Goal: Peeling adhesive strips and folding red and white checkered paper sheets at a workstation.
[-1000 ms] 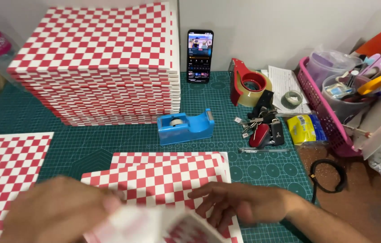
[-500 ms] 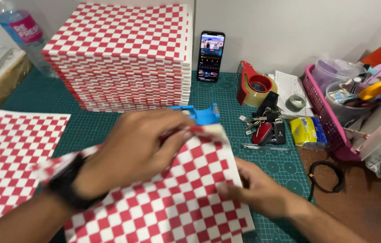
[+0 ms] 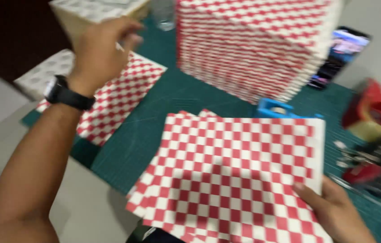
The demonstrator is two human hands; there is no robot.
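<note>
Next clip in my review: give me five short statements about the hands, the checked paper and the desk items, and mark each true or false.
1. The right hand rests on the near right corner of the checked sheet. True.
2. The left hand presses flat on that same sheet. False: it is raised toward the far left, above another checked sheet, its grip closed on something small and pale that is too blurred to name.
3. A black watch sits on the left wrist. True.
4. The tall stack of checked paper is blue and white. False: it is red and white.
5. A blue tape dispenser lies between the stack and the near sheet. True.
</note>
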